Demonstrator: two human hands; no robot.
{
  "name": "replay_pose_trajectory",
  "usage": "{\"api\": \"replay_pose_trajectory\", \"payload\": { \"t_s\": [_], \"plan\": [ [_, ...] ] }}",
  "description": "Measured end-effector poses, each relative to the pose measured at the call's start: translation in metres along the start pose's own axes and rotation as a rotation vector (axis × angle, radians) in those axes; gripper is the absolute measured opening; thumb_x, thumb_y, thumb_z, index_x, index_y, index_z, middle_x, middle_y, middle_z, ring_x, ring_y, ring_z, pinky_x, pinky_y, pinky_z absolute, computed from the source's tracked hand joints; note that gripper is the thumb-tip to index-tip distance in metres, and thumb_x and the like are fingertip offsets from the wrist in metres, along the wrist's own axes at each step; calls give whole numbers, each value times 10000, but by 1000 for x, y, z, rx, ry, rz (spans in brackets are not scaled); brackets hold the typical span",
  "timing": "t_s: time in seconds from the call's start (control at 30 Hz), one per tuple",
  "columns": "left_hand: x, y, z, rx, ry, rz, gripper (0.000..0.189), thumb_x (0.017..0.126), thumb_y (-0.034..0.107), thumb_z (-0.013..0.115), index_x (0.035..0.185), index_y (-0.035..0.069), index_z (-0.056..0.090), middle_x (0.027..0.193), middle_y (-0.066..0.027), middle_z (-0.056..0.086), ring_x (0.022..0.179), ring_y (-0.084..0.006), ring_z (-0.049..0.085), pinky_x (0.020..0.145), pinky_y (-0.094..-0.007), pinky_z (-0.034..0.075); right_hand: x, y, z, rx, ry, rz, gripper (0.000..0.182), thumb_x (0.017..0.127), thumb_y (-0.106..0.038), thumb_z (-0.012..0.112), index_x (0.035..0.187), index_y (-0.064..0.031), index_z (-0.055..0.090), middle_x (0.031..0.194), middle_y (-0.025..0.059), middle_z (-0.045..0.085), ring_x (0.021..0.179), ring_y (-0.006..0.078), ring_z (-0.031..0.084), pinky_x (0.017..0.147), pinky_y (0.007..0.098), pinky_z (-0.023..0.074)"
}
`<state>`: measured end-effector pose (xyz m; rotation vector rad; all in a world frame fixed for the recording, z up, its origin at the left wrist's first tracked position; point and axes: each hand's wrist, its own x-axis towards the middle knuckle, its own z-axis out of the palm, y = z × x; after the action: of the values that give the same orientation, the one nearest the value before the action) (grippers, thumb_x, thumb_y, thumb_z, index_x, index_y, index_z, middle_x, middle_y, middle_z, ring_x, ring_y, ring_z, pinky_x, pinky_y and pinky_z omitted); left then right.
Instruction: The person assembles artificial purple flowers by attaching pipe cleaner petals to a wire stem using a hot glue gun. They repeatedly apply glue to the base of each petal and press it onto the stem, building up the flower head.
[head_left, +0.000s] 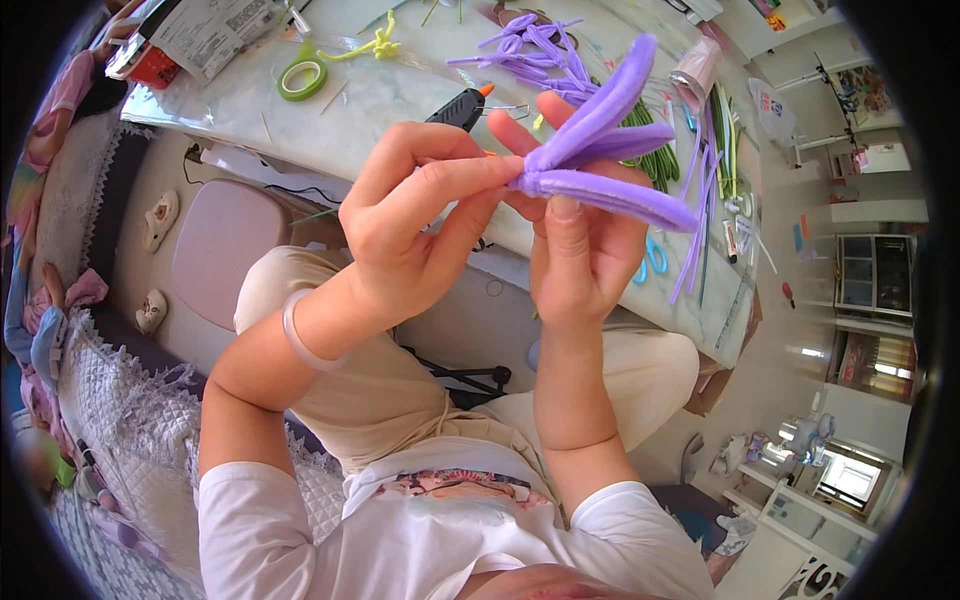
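A purple pipe-cleaner flower (600, 135) with several looped petals is held up over the table's near edge. My left hand (420, 210), below a pale bangle, pinches the flower's gathered base between thumb and fingertips. Around the petals from beneath is my right hand (585, 247), its thumb pressing near the base of the lowest petal. The flower partly hides the right hand's fingers. Just beyond my left hand lies a black glue gun (459, 109) with an orange tip. Light-blue scissors (651, 259) rest beside my right hand, partly covered by it.
On the marble-patterned table (225, 105) lie purple pipe-cleaner pieces (536, 56), a green bundle (654, 150), green tape (301, 76) and a yellow pipe-cleaner piece (384, 41). Loose purple stems (697, 217) lie right. A pink stool (229, 247) stands left; another person is at the far left.
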<state>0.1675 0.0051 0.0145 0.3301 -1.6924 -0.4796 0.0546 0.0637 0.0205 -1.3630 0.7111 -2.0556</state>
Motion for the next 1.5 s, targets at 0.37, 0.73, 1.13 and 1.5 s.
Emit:
{"api": "replay_pose_trajectory", "payload": {
  "t_s": [0.37,0.73,1.13,1.5],
  "plan": [
    [2,3,-1,-30,12,15,262,629,-115,642,846,28,664,789,-93,558,612,-158,535,513,-232,419,2,1,2,-153,-10,-118,194,835,-105,580,970,23,529,1163,283,499,997,353,586,934,458,398],
    [4,2,-14,-1130,-124,-943,106,840,53,587,939,19,605,873,-20,588,745,-92,524,665,-227,412,-4,-15,-23,15,70,123,543,776,-226,707,1158,5,397,1115,130,500,989,210,541,857,360,431],
    [-2,5,-2,-1223,-216,-1261,36,833,95,587,853,66,595,757,-5,555,674,-92,469,632,-241,386,7,-27,-10,132,46,289,248,867,-167,583,1014,24,525,901,69,570,743,117,567,600,234,478],
    [-4,7,-1,-1196,-190,-1292,63,844,85,563,894,67,597,843,-13,592,745,-99,503,672,-254,404,0,-19,-8,21,79,291,279,801,-81,630,1040,8,514,912,46,568,778,107,558,663,242,457]
  ]
}}
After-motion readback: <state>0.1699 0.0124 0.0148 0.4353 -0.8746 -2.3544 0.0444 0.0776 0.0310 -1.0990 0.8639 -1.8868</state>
